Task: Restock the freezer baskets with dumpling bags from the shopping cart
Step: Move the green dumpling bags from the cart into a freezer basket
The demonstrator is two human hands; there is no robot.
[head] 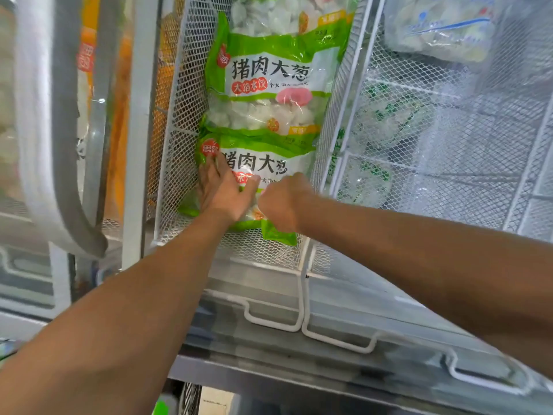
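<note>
Both arms reach into a white mesh freezer basket (176,163). The left hand (223,191) lies flat, fingers spread wide and straight, pressing on the nearest green dumpling bag (269,163), which lies at the near end of the basket's floor. The right hand (284,205) is curled tight, gripping that bag's lower right edge, where a green corner sticks out below the fist. A second green bag (269,85) of the same print lies just beyond, its lower edge overlapping the first, and a third bag (287,13) shows at the top edge. The basket's right mesh wall (332,127) stands close beside the right hand. The neighbouring basket (449,145) holds frosted bags, with a blue-printed bag (443,25) above. A grey door gasket (62,145) curves at the left.
</note>
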